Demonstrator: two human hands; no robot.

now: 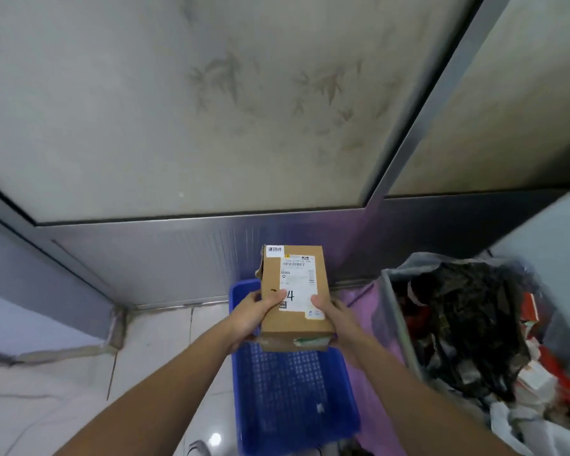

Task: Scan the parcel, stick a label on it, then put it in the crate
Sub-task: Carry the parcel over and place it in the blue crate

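Observation:
A brown cardboard parcel [321, 284] hangs above the far end of a blue plastic crate [290, 396]. It carries a white shipping label with a barcode and a handwritten number, and a small white sticker with printed characters at its top left corner. My left hand [254, 315] grips its left near edge, thumb on top. My right hand [334, 319] grips the right near edge, thumb on the label. The crate stands on the floor below my forearms, its perforated bottom bare where it shows.
A grey bin [399, 324] stuffed with dark bags and red-and-white packaging stands right of the crate. A metal-framed frosted glass door [211, 126] rises just behind. Pale tiled floor [158, 350] lies to the left, a purple sheet [375, 403] between crate and bin.

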